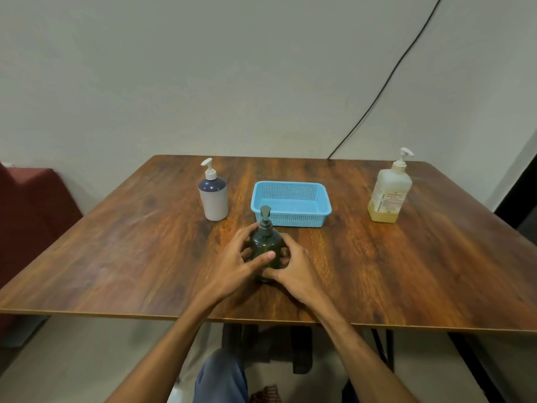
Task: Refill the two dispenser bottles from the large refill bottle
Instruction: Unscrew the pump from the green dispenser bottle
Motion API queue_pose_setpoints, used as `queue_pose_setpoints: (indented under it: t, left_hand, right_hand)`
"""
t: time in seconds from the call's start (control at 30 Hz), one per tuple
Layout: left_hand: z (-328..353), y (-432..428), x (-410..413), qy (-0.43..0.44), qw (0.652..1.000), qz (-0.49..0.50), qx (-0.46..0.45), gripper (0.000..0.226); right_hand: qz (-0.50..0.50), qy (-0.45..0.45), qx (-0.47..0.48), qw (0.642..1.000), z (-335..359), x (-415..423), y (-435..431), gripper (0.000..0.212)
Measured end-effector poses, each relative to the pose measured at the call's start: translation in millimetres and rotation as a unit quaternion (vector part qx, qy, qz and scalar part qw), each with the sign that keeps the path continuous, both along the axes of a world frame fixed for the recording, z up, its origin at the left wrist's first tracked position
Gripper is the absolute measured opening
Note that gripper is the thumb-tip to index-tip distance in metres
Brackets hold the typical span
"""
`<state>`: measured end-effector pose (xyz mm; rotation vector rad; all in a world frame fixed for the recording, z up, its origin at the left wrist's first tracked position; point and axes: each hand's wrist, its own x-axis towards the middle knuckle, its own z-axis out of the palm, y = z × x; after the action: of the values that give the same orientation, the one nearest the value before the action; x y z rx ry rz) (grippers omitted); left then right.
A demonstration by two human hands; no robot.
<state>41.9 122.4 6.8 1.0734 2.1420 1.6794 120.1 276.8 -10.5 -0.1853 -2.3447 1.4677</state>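
One dark pump bottle (265,246), upright, gripped by left hand (232,264), right hand (299,271)

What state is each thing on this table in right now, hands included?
Dark green bottle: upright on the table, pump on, held.
Left hand: curled round the dark green bottle.
Right hand: curled round it too.
White bottle: upright, pump on, untouched.
Blue basket: upright, empty.
Refill bottle: upright, pump on, yellow liquid low inside.
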Motion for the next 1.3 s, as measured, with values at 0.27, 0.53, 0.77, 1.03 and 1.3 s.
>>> queue_pose_setpoints:
  t: [0.27, 0.53, 0.77, 1.03, 1.3]
  left_hand:
    - [22.8, 2.6, -2.3, 0.007, 0.997, -0.015, 0.072, 0.049]
    - [26.6, 16.2, -9.5, 0.007, 0.992, 0.061, 0.114, 0.037]
    - [31.7, 27.3, 1.5, -0.031, 0.993, 0.064, 0.098, 0.052]
    - [26.7, 7.0, -3.8, -0.024, 0.992, 0.014, 0.124, 0.033]
    - [28.3, 11.4, 0.7, -0.057, 0.994, -0.014, 0.095, 0.050]
  right_hand:
    - [-0.011, 0.004, 0.005, 1.000, -2.4, 2.6, -1.4, 0.083]
    - [-0.026, 0.001, 0.015, 1.000, -4.5, 2.4, 0.1, 0.083]
    - [-0.041, 0.014, 0.021, 0.999, -4.3, 3.5, -4.1, 0.075]
    - [-0.039, 0.017, 0.015, 0.999, -6.6, 1.0, -2.9, 0.079]
    - [-0.043, 0.022, 0.020, 0.999, -6.3, 1.8, -4.1, 0.076]
